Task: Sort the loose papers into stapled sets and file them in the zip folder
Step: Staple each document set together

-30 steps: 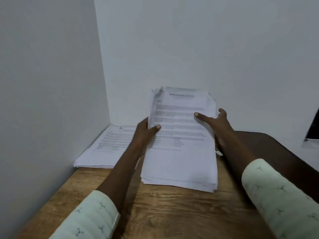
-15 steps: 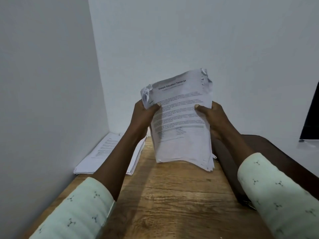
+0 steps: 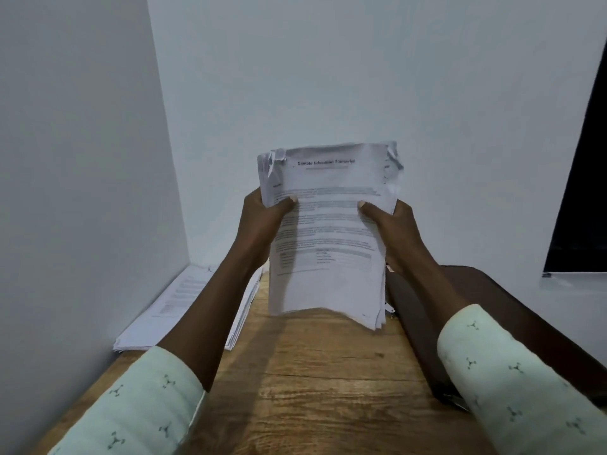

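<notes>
The left hand (image 3: 262,218) and right hand (image 3: 391,224) clamp the stack (image 3: 328,257) by its sides; tapping its bottom edge on the table (image 3: 328,372) should square it.

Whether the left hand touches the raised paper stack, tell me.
Touching. The head view shows the left hand gripping the left edge of the paper stack, thumb pressed on the front sheet.

The paper stack (image 3: 328,284) – its top sheet is headed "Sample Education Transcript"; the body text is too blurred.
</notes>
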`<state>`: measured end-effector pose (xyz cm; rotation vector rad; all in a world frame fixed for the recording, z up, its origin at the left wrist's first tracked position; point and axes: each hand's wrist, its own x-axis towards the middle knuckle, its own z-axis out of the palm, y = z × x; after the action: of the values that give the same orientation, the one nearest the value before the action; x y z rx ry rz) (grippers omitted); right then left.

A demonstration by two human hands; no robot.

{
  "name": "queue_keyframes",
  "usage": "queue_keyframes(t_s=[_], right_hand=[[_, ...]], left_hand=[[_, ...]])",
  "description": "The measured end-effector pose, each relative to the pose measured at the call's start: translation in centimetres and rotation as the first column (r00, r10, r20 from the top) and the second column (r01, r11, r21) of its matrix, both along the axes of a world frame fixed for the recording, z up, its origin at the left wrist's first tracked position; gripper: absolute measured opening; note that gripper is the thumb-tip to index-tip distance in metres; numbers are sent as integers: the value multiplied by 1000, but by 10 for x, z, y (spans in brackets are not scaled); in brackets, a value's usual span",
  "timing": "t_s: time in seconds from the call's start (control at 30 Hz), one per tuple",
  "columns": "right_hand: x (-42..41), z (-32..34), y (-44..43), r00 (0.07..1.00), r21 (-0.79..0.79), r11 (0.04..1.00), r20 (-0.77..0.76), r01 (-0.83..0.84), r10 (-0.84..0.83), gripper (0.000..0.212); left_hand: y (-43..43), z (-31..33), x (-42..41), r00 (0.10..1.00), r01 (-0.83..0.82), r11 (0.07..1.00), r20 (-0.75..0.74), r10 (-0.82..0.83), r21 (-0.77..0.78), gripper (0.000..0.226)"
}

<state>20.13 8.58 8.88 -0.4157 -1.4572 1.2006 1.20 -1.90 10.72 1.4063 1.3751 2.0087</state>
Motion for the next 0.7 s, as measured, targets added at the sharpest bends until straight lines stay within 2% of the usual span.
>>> queue_keyframes(t_s=[0.13,0.4,0.5,0.7], right_hand=[[4,-14,0,999,-56,997,-3,-50,50,41],[1,-11,2,998,-83,996,33,-46,49,17],[-2,-10,2,998,-64,997,47,-34,37,20],[-7,-30,-6,992,-155,986,97,-64,80,20]], left_hand=[[2,-14,-9,1000,-6,1000,7,6,-30,33],[3,-31,-6,998,32,996,56,-27,-89,24],[2,-28,-9,993,62,995,106,-54,-74,26],[1,-56,-14,994,88,983,81,-76,-162,29]])
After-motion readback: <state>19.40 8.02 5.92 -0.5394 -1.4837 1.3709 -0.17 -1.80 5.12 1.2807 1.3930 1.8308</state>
